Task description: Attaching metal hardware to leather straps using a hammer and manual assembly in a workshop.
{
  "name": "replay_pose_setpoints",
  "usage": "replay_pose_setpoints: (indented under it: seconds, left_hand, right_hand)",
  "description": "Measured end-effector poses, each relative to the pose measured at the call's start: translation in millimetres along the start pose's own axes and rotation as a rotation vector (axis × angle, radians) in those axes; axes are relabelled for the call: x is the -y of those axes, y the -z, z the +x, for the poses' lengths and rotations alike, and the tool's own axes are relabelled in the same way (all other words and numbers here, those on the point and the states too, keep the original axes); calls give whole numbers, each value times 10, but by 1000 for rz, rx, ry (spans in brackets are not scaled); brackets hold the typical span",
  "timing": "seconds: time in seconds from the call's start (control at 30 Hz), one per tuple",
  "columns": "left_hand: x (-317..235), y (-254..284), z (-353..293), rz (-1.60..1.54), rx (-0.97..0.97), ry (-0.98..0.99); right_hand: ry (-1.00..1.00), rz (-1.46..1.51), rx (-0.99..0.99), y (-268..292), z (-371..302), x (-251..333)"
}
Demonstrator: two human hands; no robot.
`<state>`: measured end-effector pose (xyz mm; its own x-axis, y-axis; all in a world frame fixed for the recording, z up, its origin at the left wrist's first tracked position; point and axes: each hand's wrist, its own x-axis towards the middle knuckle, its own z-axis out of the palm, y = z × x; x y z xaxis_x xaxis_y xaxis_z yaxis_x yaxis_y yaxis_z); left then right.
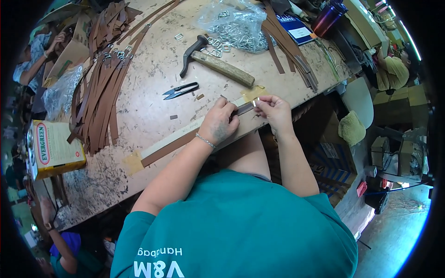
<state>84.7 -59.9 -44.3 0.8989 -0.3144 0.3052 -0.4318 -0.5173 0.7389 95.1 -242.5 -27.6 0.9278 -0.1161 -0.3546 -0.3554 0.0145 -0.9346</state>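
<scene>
Head view: one flat brown strip (pixel 169 149), smooth-faced, leather-like, along the near edge of the worktable (pixel 153 74), beside a pale guide strip (pixel 178 132) fixed with yellow tape (pixel 134 162). Left hand (pixel 218 123): fingers bent, pressed down on the work. Right hand (pixel 276 111): thumb and fingers narrowed on a small silvery metal piece (pixel 256 102) at the strip's right end; whether it was already threaded could not be told. Apparently done: the left pile of long straps (pixel 99 102), many with metal rings at their ends. Apparently left: the piece in hand and the right-hand strap bundle (pixel 289 46), no rings visible on it. Stock: rectangular wire rings in a crinkled clear bag (pixel 236 30). Tools, lying unused: wooden-handled, dark-headed hammer (pixel 225 68); dark metal snips (pixel 181 91).
</scene>
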Motion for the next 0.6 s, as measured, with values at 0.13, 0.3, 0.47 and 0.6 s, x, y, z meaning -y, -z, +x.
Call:
replay_pose_setpoints:
  seconds: [0.13, 0.3, 0.47, 0.6]
  left_hand:
    - [5, -22, 13, -9, 11, 18]
    - [15, -8, 3, 4, 7, 4]
    - [15, -9, 2, 6, 21, 21]
    - [4, 1, -3, -3, 29, 23]
  right_hand:
    - [236, -354, -126, 63, 48, -22]
    - [265, -466, -63, -61, -22, 6]
    - [3, -66, -3, -51, -59, 132]
    - [-65, 119, 35, -49, -33, 97]
